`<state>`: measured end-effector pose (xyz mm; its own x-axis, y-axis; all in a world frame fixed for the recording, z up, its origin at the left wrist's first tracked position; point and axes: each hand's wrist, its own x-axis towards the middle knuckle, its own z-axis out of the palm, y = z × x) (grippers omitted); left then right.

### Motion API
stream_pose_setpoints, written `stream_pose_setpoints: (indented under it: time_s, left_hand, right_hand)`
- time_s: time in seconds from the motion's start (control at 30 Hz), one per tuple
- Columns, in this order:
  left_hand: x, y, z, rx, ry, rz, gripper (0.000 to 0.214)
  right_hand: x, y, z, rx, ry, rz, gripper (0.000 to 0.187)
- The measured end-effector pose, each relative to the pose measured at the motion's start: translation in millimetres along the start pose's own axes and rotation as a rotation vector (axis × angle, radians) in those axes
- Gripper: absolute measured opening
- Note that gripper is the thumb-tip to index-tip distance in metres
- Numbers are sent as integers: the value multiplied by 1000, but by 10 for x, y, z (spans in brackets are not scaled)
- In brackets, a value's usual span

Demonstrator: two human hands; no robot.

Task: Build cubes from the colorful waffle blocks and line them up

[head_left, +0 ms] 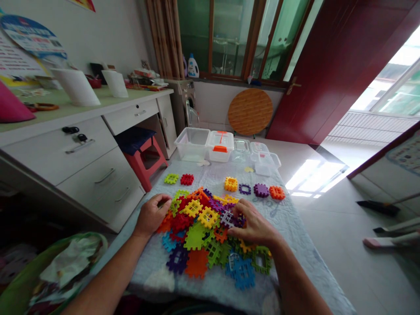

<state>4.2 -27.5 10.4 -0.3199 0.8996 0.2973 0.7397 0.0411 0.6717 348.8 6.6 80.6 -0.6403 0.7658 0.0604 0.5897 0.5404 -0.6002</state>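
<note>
We hold the right grip (pixel 254 225) over the right side of the tile pile (pixel 196 236), thumb and fingers around a gray tile (pixel 227 218); we cannot tell whether they clamp it. We rest the left grip (pixel 152 215), fingers curled, at the pile's left edge; we cannot tell its contents. Beyond the right grip, a yellow stack (pixel 231 184), a purple stack (pixel 261 190) and an orange stack (pixel 277 193) sit on the counter (pixel 210 169).

Pale wall (pixel 121 26) at left, above a white desk (pixel 39 151) with drawers (pixel 87 183). Brown curtain (pixel 166 39) hangs beside the wood-framed window (pixel 229 39). Dark red door (pixel 334 65) stands next to a bright opening (pixel 367 100); sunlight (pixel 306 174) lies in patches on the tiled floor (pixel 341 218).
</note>
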Motion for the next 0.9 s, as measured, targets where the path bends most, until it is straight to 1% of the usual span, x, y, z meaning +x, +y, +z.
stream_pose_setpoints:
  time_s: [0.1, 0.2, 0.3, 0.53, 0.63, 0.73, 0.9]
  left_hand:
    - [3, 15, -2, -4, 0, 6, 27]
    - [3, 36, -8, -13, -1, 16, 26]
    - [-2, 47, -14, -14, 1, 15, 26]
    - [-4, 53, -17, -15, 9, -4, 27]
    - [-2, 39, -10, -18, 1, -4, 27]
    - [-3, 30, -7, -18, -5, 1, 26]
    - [-7, 47, -14, -11, 5, 2, 26]
  right_hand:
    - [15, -10, 36, -70, 57, 12, 35]
    - [36, -23, 90, -132, 96, -25, 31]
    - [49, -25, 117, -134, 119, -54, 28]
    - [6, 48, 4, -55, 201, 5, 27]
    - [-7, 41, -2, -63, 150, 2, 29]
    - [1, -4, 45, -106, 85, -27, 31]
    - [21, -57, 102, -194, 70, -14, 36]
